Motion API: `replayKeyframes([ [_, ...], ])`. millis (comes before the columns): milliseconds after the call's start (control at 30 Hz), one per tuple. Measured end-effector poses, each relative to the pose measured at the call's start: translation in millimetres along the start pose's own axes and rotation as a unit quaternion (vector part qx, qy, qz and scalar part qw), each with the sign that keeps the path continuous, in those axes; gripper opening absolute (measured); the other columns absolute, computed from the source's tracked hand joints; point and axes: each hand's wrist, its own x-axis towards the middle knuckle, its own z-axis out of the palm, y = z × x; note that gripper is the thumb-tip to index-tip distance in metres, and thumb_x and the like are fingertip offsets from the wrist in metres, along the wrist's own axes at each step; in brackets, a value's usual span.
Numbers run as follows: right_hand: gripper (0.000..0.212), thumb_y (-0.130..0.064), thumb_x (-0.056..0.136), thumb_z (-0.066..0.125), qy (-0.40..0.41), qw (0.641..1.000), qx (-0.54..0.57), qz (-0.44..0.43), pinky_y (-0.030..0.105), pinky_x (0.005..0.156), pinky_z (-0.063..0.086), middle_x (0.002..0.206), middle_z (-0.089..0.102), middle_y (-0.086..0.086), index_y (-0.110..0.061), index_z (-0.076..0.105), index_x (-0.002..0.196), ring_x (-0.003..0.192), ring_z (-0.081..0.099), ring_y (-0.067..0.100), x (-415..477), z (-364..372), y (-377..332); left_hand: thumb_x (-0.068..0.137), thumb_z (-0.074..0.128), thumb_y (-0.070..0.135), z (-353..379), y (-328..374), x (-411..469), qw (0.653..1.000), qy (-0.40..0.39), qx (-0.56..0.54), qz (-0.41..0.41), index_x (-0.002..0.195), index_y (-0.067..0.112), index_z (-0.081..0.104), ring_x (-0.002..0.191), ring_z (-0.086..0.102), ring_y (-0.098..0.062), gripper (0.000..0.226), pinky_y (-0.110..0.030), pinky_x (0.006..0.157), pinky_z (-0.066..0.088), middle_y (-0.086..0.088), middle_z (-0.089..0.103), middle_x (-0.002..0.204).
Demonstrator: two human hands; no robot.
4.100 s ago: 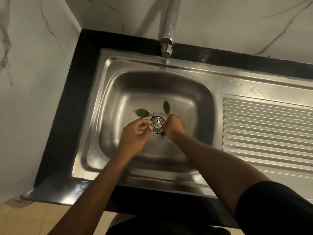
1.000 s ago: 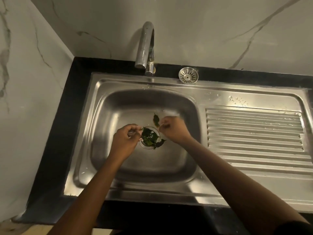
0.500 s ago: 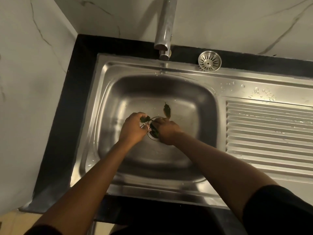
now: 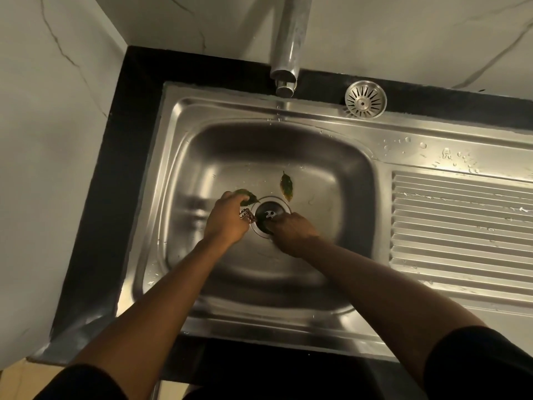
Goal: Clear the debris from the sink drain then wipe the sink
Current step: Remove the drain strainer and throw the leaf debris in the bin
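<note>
The round open steel drain (image 4: 269, 215) lies between both hands. Its slotted metal strainer cap (image 4: 365, 99) is parked well beyond the fingers, probably to open access. The left hand (image 4: 226, 219) has its fingers clamped on a dark green leaf (image 4: 248, 197) and a printed wrapper scrap (image 4: 245, 215), likely collecting debris. The right hand (image 4: 291, 230) rests at the drain rim with its fingers tucked under, so I cannot tell whether they pinch anything. A yellow-green leaf (image 4: 286, 186) lies just beyond, in the stainless sink (image 4: 202, 157).

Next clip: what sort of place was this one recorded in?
Most likely a home kitchen, though a utility room is possible. There is a steel sink with a ribbed draining board, a tap over the basin, and a dark counter against marble-look walls.
</note>
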Motion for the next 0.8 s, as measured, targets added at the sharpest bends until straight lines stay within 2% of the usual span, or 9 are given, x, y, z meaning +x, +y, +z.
replayKeyframes([
  [100,0.034,-0.014,0.098,0.061,-0.004,0.999,0.037,0.014,0.037,0.085,0.059,0.12,0.072,0.01,-0.022,0.066,0.131,0.102,0.071,0.026,-0.5,2.5,-8.2,0.084,0.079,0.008,5.7,-1.1,-1.3,0.999,-0.021,0.029,-0.02,0.139,0.018,0.066,0.122,0.066,-0.031,0.058,-0.039,0.105,0.054,-0.009,0.059,0.145],
  [300,0.034,-0.012,0.099,0.062,0.009,0.989,0.132,0.066,0.037,0.092,0.059,0.119,0.073,0.007,-0.026,0.071,0.129,0.105,0.071,0.024,4.8,2.1,-8.3,0.09,0.074,0.01,18.6,-3.7,-7.6,0.99,-0.048,0.129,0.002,0.147,0.027,0.059,0.126,0.061,-0.031,0.061,-0.044,0.104,0.056,-0.008,0.056,0.146],
  [433,0.03,-0.012,0.1,0.063,0.052,0.965,0.237,0.097,0.033,0.094,0.056,0.119,0.074,0.006,-0.024,0.075,0.124,0.105,0.07,0.023,1.2,-5.9,0.0,0.097,0.067,0.013,22.3,-5.2,-7.6,0.984,-0.032,0.175,0.033,0.122,0.018,0.073,0.111,0.064,-0.031,0.026,-0.04,0.091,0.057,-0.01,0.063,0.13],
  [500,0.027,-0.01,0.099,0.062,0.074,0.932,0.329,0.133,0.028,0.087,0.06,0.117,0.074,0.005,-0.02,0.076,0.121,0.099,0.071,0.018,-3.2,-10.5,5.5,0.099,0.066,0.015,22.6,-5.9,-8.6,0.982,-0.028,0.185,0.035,0.115,0.017,0.076,0.105,0.065,-0.029,0.019,-0.038,0.087,0.056,-0.01,0.065,0.122],
  [533,0.026,-0.008,0.099,0.063,0.086,0.911,0.376,0.149,0.021,0.08,0.061,0.116,0.075,0.004,-0.018,0.077,0.118,0.095,0.072,0.014,-5.7,-12.7,8.8,0.099,0.067,0.015,22.6,-6.1,-9.7,0.981,-0.027,0.189,0.035,0.113,0.017,0.076,0.104,0.065,-0.027,0.018,-0.037,0.086,0.056,-0.009,0.066,0.12],
  [600,0.022,-0.006,0.097,0.067,0.111,0.859,0.465,0.184,0.009,0.068,0.055,0.11,0.076,-0.001,-0.018,0.079,0.111,0.09,0.072,0.008,-12.1,-18.9,14.3,0.097,0.069,0.014,21.7,-7.0,-11.0,0.98,-0.028,0.192,0.04,0.11,0.018,0.078,0.101,0.067,-0.026,0.016,-0.036,0.085,0.055,-0.009,0.068,0.116],
  [633,0.02,-0.006,0.094,0.071,0.123,0.829,0.507,0.202,0.008,0.065,0.053,0.104,0.077,-0.004,-0.02,0.08,0.106,0.088,0.072,0.006,-16.2,-23.2,16.2,0.096,0.07,0.014,21.0,-7.4,-11.2,0.981,-0.031,0.189,0.041,0.109,0.017,0.079,0.101,0.067,-0.027,0.016,-0.036,0.084,0.055,-0.009,0.069,0.115],
  [733,0.019,-0.006,0.087,0.08,0.144,0.743,0.614,0.225,0.019,0.07,0.059,0.086,0.08,-0.004,-0.025,0.082,0.09,0.083,0.076,0.014,-30.9,-33.8,18.2,0.096,0.069,0.015,15.2,-4.9,-11.7,0.985,-0.026,0.169,0.04,0.103,0.015,0.079,0.1,0.068,-0.03,0.012,-0.039,0.082,0.055,-0.01,0.07,0.112],
  [800,0.016,-0.006,0.086,0.081,0.147,0.706,0.658,0.22,0.025,0.076,0.063,0.086,0.081,-0.001,-0.022,0.081,0.087,0.086,0.078,0.019,-42.9,-38.3,15.6,0.095,0.069,0.019,7.7,-0.7,-14.0,0.99,-0.005,0.135,0.041,0.099,0.015,0.077,0.097,0.069,-0.03,0.01,-0.039,0.08,0.055,-0.008,0.071,0.107],
])
